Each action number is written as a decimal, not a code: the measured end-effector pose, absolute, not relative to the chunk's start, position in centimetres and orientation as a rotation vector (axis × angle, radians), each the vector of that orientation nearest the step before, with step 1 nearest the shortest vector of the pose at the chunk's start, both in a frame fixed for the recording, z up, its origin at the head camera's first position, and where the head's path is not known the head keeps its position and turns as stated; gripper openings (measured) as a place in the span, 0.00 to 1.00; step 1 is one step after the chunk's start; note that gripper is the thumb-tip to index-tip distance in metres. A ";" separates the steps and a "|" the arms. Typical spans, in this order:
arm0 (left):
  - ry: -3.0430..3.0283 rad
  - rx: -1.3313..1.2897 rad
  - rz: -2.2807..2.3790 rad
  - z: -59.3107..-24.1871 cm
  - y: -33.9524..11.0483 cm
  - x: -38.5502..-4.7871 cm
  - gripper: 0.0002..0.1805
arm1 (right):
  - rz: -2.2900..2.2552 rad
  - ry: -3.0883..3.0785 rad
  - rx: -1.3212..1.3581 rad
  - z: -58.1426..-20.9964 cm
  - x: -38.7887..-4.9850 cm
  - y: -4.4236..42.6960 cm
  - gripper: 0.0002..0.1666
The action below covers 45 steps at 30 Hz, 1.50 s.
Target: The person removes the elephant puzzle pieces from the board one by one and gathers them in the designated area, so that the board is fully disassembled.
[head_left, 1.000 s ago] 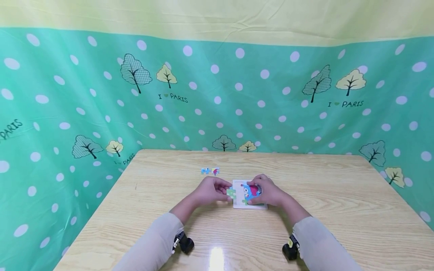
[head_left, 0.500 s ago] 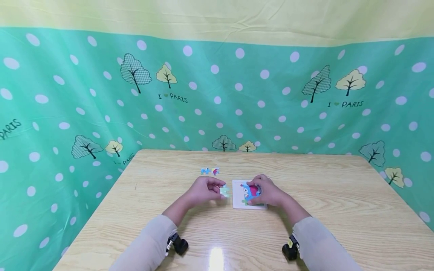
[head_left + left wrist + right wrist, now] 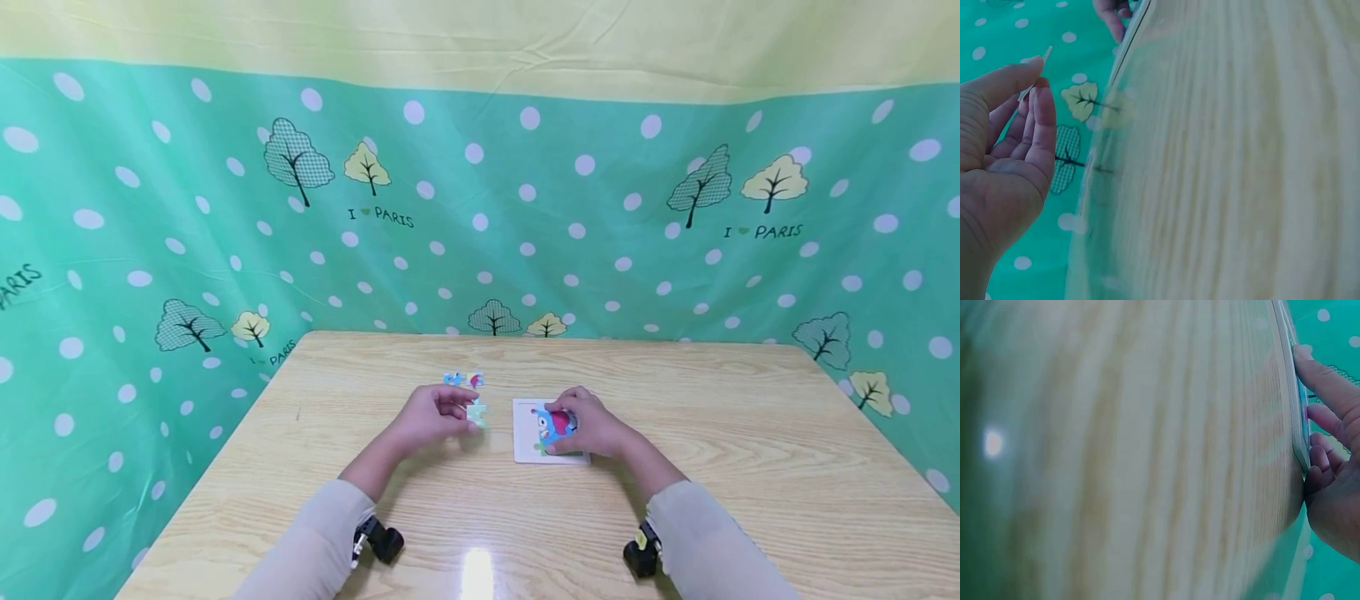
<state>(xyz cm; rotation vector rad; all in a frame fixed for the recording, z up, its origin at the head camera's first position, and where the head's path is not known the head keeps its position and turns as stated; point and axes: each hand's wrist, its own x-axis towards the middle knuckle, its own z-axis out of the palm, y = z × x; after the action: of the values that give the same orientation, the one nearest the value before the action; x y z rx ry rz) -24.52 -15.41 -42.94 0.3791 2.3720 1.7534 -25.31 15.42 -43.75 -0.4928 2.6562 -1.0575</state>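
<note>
Green piece (image 3: 476, 413) pinched, left hand (image 3: 431, 415) raised.

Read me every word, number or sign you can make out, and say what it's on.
"I (heart) PARIS": curtain, twice, left and right.
"PARIS": curtain, left edge, partly cut off.
"PARIS": curtain, low left; marks before it too small.
Any print on the board is too small to read.
</note>
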 end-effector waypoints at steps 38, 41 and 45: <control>2.495 -0.018 1.895 -43.3 -21.9 -27.7 0.26 | -1.042 2.651 -0.480 -43.8 -25.4 15.3 0.39; 2.539 -0.044 1.846 -43.9 -22.1 -28.5 0.27 | -1.045 2.649 -0.480 -43.8 -25.4 15.3 0.39; 2.632 -0.025 1.744 -44.6 -22.2 -29.6 0.27 | -1.045 2.654 -0.479 -43.8 -25.4 15.4 0.39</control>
<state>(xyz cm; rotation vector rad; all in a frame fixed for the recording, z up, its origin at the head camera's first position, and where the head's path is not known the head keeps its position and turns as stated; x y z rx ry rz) -29.56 -22.20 -44.59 -0.0252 2.6317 1.7440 -25.40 15.43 -43.76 -0.4794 2.6541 -1.0454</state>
